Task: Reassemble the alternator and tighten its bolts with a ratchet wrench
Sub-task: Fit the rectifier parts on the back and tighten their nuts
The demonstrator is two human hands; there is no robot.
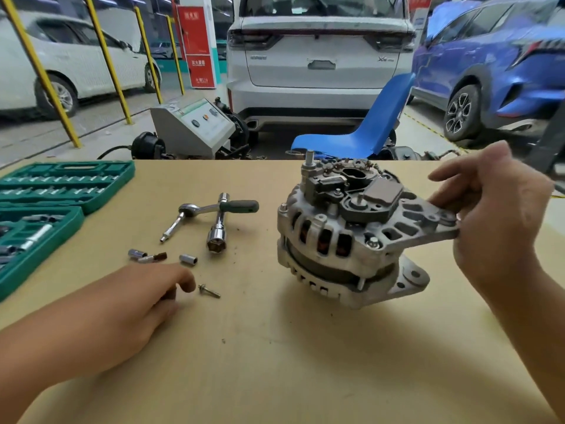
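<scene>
The grey cast-aluminium alternator (pixel 348 237) stands right of the counter's (pixel 275 362) middle, tilted, its dark plastic rear parts uppermost. The right hand (pixel 501 218) pinches its flat mounting ear, steadying the body. The left hand (pixel 137 304) lies low near the counter's left edge, fingers loosely curled and holding nothing, fingertips just beside the small loose flanged bolt (pixel 209 291).

The step in hand looks to be picking up that bolt. Best pinch it by the shank so the head stays free, keep the right grip firm so the housing halves stay aligned, and start the thread by finger. The chrome ratchet wrench with a green handle (pixel 214 208) lies toward the far edge, beside the green socket case (pixel 61 191).
</scene>
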